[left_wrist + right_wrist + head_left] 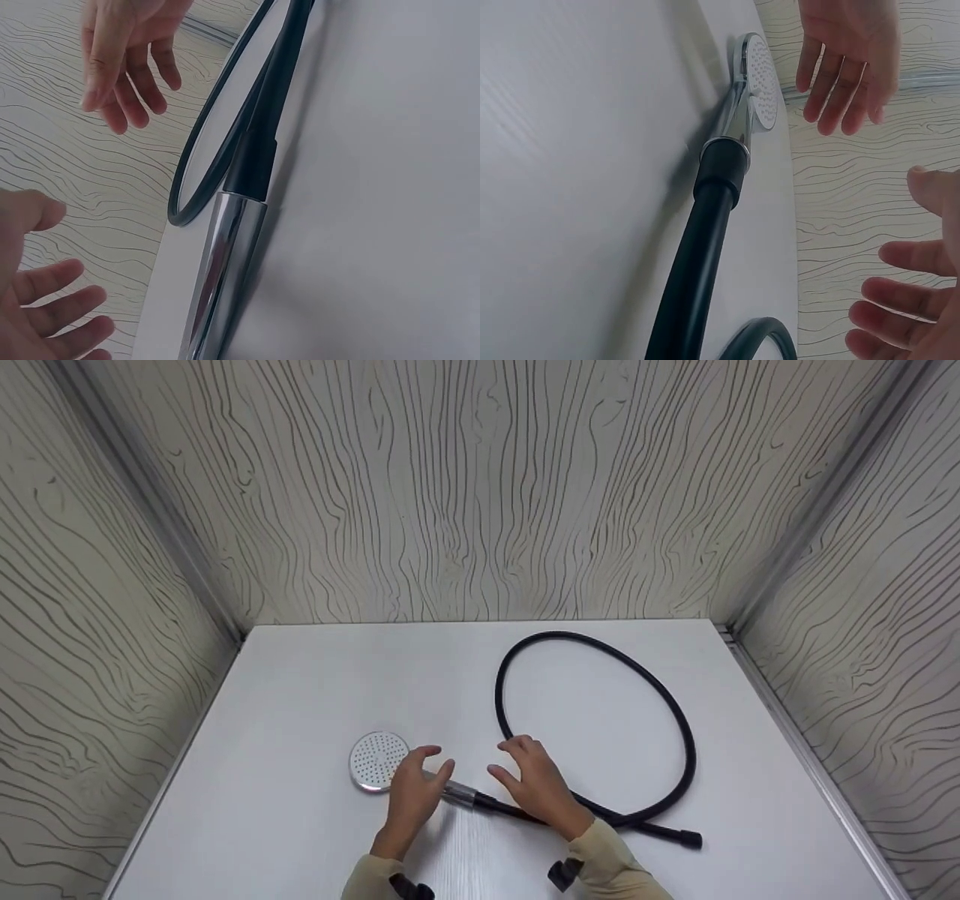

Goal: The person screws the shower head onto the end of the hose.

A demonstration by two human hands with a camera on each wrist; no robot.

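Observation:
A chrome shower head (379,761) with a round, dotted spray face lies on the white table, its handle (225,274) joined to a black hose (686,735). Over the handle, partly hiding it, hovers my left hand (414,795), its fingers spread and holding nothing. My right hand (541,791) is above the hose, to the right of the handle's end, also with fingers apart and nothing in them. Both wrist views show the hands apart from the shower head and hose. A black connector (721,169) covers the joint between handle and hose.
The hose makes a large loop on the right side of the white table (300,682) and crosses itself near the front. Its free end (691,839) points right. Wood-grain patterned panels (480,495) enclose the table at the back and both sides.

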